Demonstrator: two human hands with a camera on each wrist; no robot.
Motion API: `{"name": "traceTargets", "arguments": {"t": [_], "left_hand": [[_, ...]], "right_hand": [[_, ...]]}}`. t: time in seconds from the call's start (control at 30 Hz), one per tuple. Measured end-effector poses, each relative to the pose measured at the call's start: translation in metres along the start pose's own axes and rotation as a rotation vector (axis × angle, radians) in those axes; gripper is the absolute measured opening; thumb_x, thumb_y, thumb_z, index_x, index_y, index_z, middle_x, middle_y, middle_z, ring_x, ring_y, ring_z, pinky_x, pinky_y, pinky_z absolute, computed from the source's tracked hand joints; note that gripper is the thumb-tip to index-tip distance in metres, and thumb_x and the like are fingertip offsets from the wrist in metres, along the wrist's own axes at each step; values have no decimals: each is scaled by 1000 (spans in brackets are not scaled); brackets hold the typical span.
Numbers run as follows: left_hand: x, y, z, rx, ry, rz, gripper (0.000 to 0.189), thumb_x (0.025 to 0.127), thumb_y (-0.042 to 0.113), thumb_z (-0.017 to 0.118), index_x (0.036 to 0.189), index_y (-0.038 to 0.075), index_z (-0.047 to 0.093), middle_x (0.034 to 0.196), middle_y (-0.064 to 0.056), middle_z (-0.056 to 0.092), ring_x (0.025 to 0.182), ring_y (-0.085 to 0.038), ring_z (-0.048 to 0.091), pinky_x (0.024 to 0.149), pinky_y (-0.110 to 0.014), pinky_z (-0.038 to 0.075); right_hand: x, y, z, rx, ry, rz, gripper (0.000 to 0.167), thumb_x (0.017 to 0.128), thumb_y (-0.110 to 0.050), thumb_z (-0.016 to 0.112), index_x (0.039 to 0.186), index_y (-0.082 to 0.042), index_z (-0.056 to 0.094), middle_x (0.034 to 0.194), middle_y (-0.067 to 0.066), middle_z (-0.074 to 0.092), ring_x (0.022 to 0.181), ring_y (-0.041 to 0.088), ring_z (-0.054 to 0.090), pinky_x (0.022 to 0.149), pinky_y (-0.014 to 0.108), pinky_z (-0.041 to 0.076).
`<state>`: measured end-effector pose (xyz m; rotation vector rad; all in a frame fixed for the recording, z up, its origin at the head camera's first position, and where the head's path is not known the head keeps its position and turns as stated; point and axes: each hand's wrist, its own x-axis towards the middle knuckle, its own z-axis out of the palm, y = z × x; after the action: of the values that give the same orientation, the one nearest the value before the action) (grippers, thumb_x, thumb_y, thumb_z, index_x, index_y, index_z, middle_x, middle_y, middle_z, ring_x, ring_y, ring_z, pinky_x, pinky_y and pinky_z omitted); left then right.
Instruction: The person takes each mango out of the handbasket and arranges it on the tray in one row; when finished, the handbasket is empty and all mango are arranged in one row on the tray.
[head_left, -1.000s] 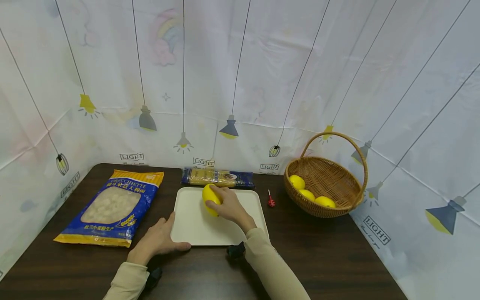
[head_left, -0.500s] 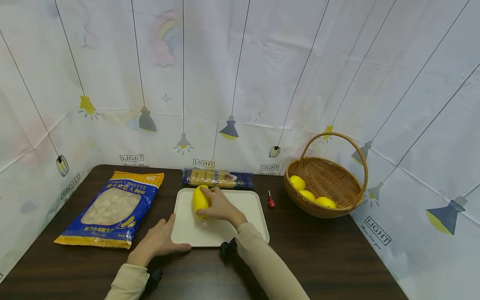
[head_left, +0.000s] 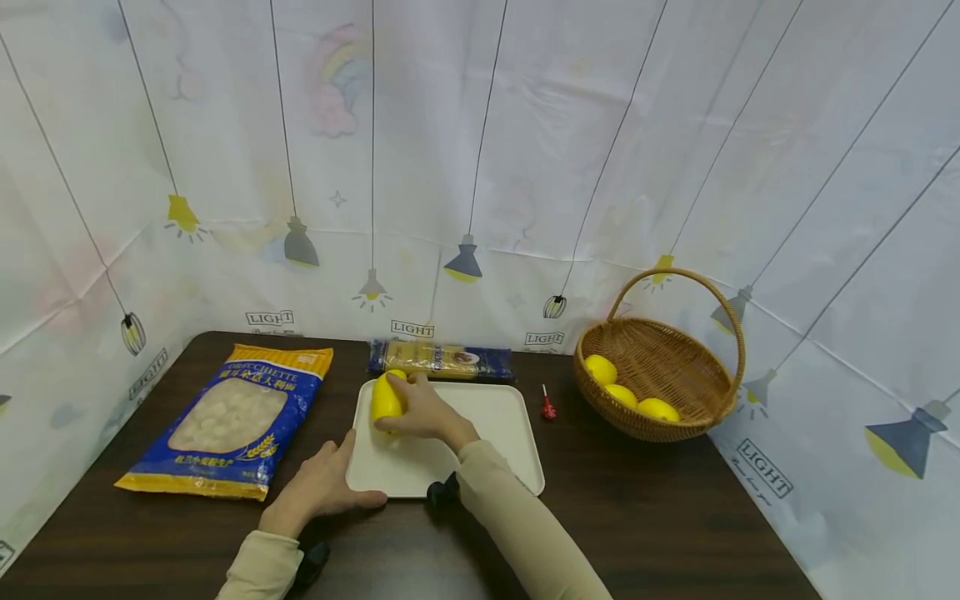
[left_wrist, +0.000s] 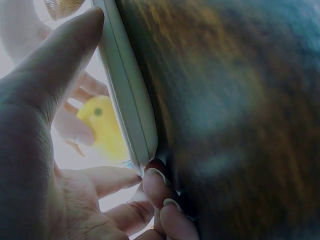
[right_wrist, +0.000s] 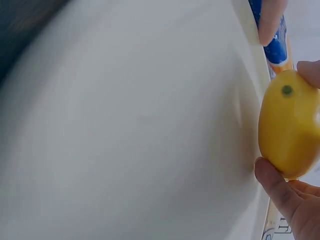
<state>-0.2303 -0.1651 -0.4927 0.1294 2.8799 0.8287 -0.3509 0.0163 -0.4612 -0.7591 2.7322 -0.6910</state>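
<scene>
Two hands meet at one white tray (head_left: 480,433). The right hand (head_left: 427,411), forearm slanting leftward, grips a yellow lemon (head_left: 386,402) between thumb and fingers, the tray beneath those fingertips. The left hand (head_left: 322,485) spreads at the near-left corner, thumb along the near edge, fingers beside the left. Left of those fingers lies a blue pasta bag (head_left: 225,421).

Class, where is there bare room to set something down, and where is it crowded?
Bare: the tray's far right corner, beside the lollipop; the table in front of the basket, right of the right sleeve. Crowded: the tray's left end, hemmed by left hand, blue bag and pasta packet, with the right hand holding a yellow fruit.
</scene>
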Motion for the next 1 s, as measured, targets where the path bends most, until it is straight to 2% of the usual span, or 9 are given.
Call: {"name": "traceTargets", "arguments": {"t": [0.4, 0.67, 0.83, 1.0], "left_hand": [[0, 0, 0, 20, -12, -19, 127, 67, 68, 82, 158, 2, 25, 128, -27, 55, 106, -41, 62, 92, -60, 51], [0, 1, 1, 20, -10, -17, 126, 68, 68, 81, 157, -1, 25, 136, -32, 51, 116, -49, 59, 97, -64, 48], [-1, 1, 2, 24, -6, -9, 126, 68, 68, 81, 157, -2, 26, 136, -32, 51, 116, -49, 59, 97, -63, 49], [-1, 2, 0, 22, -1, 1, 126, 68, 66, 82, 158, -2, 24, 133, -32, 52, 113, -48, 60, 95, -62, 50]], "right_hand": [[10, -12, 6, -21, -7, -32, 82, 91, -57, 63, 159, -24, 31, 156, 17, 33, 131, 29, 51, 108, 46, 48], [14, -16, 10, -9, 1, -26, 84, 90, -64, 60, 159, -24, 32, 152, 15, 37, 126, 26, 50, 107, 46, 48], [14, -17, 9, -8, 5, -24, 86, 90, -65, 60, 158, -22, 32, 150, 15, 38, 120, 24, 52, 104, 44, 49], [13, -13, 5, -10, 3, -11, 90, 91, -68, 56, 160, -19, 27, 157, 15, 33, 134, 29, 49, 111, 50, 45]]}}
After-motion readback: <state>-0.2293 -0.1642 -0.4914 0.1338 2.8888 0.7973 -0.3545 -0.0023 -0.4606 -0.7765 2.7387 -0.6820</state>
